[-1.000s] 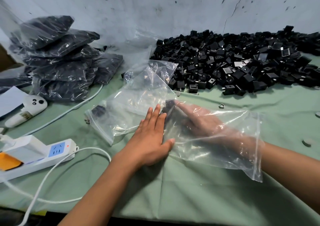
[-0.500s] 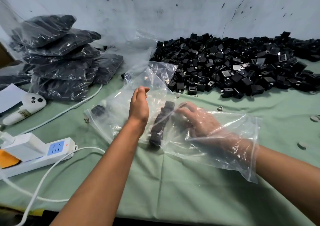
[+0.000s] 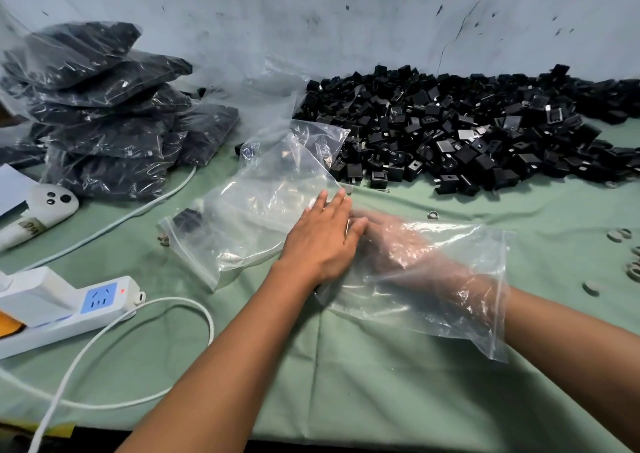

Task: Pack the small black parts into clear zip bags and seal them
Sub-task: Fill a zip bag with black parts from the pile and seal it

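- Writing: a worn tan label on the handle of the white handheld device [image 3: 38,211] at the bench's left edge carries dark marks too blurred to read. The white power strip [image 3: 69,308] near the front left corner has a blue socket face and a small red light, with no readable brand.
- Left hand [image 3: 320,241] lies flat, fingers straight and together, pressing on the closed end of a clear zip bag [image 3: 446,300] in the middle of the bench.
- Right hand [image 3: 398,244] is inside that bag, reached in through its open mouth at the wrist. Its fingers point toward the left hand; the film blurs them, so I cannot tell whether they grip anything.
- Any parts in this bag are hidden under the left hand.
- A second clear zip bag [image 3: 256,210] lies just left of the left hand, zip edge toward the front, with one black part [image 3: 187,217] showing at its left corner.
- Loose small black parts [image 3: 450,133] form a wide heap along the back edge, right of centre, near the hands but apart from them.
- Filled bags of black parts [image 3: 104,113] are stacked at the back left corner.
- A pale cable [image 3: 114,224] runs from that stack toward the left edge; a white cord [image 3: 138,331] loops across the green cloth [image 3: 381,400] near the front edge.
- Small grey rings [image 3: 620,235] lie scattered by the right edge, and one ring [image 3: 432,215] sits just behind the bag.
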`<state>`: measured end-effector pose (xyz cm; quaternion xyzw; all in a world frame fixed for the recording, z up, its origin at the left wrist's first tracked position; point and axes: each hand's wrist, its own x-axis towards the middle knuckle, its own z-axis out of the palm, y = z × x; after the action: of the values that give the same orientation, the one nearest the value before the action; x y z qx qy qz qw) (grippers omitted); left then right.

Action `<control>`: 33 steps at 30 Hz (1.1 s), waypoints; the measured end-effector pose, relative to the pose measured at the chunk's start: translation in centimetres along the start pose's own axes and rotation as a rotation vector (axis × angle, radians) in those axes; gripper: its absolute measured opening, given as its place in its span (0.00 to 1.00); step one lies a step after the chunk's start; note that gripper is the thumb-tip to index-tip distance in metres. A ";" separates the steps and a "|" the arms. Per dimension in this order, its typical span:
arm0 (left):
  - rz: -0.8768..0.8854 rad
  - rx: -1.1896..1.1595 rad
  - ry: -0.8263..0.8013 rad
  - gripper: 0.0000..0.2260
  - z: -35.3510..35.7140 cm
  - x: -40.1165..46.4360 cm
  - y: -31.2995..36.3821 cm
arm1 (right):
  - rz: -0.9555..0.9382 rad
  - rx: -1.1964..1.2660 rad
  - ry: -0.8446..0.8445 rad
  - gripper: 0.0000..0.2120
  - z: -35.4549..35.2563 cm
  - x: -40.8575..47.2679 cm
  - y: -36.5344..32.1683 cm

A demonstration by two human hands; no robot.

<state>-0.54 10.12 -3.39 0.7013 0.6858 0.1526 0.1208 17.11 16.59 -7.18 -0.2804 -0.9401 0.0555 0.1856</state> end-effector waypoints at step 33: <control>-0.071 0.242 -0.008 0.35 0.8 -0.1 0.7 | 0.401 -0.310 -0.087 0.27 -9.3 -2.8 11.0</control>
<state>0.46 9.98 -3.87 0.6866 0.7231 0.0616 0.0434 28.40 24.22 -1.73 -0.4836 -0.8701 -0.0416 0.0852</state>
